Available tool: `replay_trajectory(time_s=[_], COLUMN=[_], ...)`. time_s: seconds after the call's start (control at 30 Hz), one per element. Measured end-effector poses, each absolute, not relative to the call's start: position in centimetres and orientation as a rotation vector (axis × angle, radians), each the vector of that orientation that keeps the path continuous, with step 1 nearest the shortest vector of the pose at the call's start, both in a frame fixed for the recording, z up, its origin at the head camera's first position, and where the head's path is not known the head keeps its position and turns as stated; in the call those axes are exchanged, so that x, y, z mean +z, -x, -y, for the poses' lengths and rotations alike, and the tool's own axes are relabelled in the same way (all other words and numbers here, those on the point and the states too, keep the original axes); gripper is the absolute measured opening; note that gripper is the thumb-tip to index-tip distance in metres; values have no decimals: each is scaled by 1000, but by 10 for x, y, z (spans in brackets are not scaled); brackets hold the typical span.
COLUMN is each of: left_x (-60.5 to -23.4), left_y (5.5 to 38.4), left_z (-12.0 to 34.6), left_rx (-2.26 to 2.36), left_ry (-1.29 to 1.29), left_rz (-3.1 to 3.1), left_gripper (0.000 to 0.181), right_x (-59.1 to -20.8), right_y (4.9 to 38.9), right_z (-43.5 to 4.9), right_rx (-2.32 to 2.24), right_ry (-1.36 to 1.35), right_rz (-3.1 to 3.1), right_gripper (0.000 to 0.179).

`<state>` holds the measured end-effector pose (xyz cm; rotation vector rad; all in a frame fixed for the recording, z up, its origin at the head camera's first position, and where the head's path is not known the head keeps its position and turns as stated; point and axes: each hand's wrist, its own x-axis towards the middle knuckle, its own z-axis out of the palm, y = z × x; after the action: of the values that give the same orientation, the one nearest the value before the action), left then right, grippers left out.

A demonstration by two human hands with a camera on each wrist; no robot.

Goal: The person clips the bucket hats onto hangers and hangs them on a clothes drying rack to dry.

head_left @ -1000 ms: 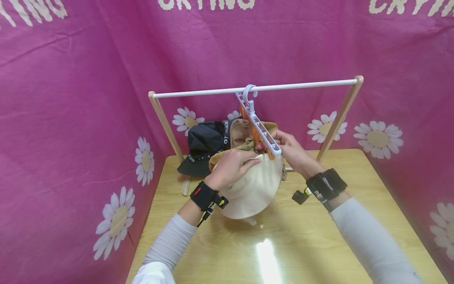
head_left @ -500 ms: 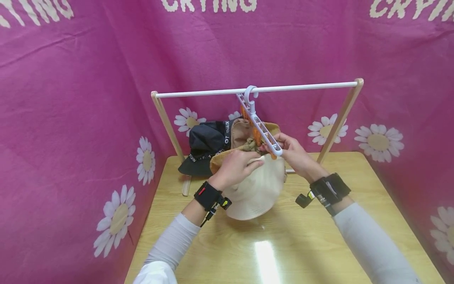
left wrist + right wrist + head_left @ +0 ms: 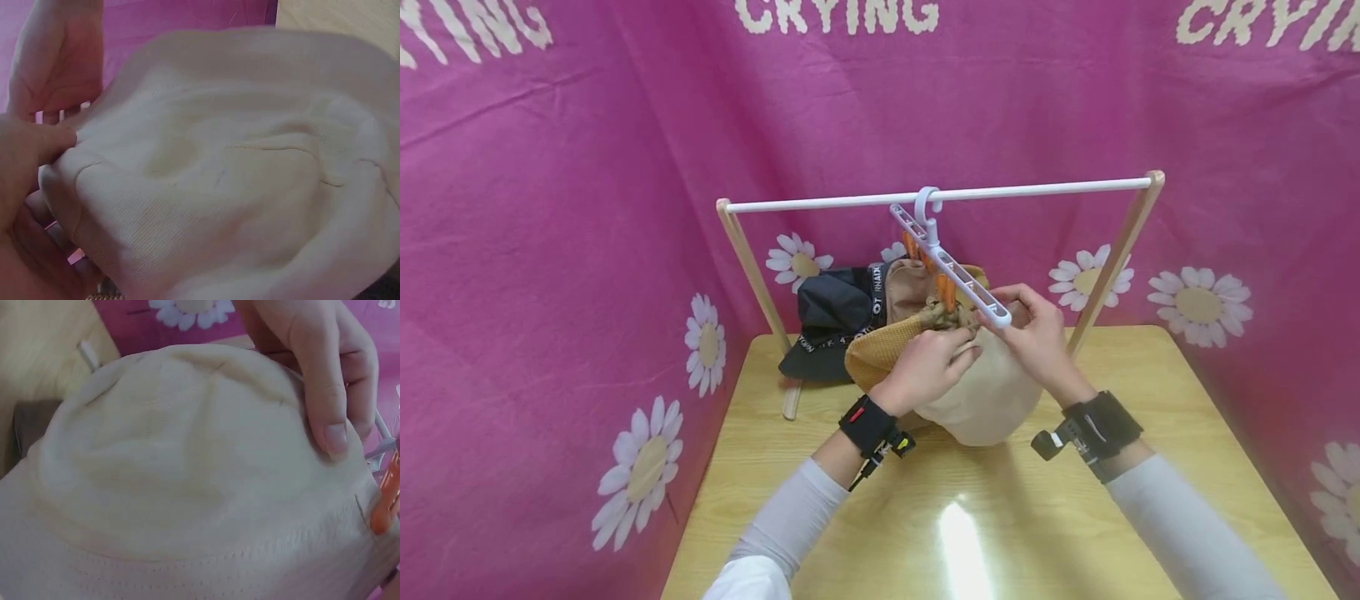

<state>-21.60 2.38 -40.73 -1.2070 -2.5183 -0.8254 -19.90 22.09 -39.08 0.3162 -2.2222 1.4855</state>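
Observation:
A cream bucket hat hangs between my hands below the near end of a pale lilac hanger. My left hand pinches the hat's edge between thumb and fingers, clearest in the left wrist view. My right hand holds the hat from the right, beside the hanger's end; its thumb lies over the cloth in the right wrist view. Orange clips hang under the hanger, and one orange clip appears next to the hat's edge in the right wrist view.
A black cap with lettered tape and a mustard hat hang behind, next to a tan hat. The hanger hooks over a white rod on a wooden stand. Beneath is a wooden table; pink cloth surrounds it.
The cream hat has shifted right and turned, uncovering more of the mustard hat. My left hand has moved right, and the hanger's near end has swung slightly right.

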Motion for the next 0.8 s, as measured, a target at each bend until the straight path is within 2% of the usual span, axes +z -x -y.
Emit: replay_trajectory(time_s=[0.37, 0.6, 0.8], left_x=[-413, -420, -429], left_y=[217, 211, 205], left_z=[-47, -46, -43], left_rx=[-818, -884, -977], left_ry=[1219, 1216, 1244], left_rz=[2547, 2595, 2596], left_gripper=[26, 48, 51], right_x=[-395, -408, -408], right_y=[213, 228, 236], right_z=[-234, -252, -270], right_rx=[1104, 1293, 1586], right_ry=[-240, -166, -96], right_rz=[2168, 2149, 2105], right_gripper=[25, 20, 24])
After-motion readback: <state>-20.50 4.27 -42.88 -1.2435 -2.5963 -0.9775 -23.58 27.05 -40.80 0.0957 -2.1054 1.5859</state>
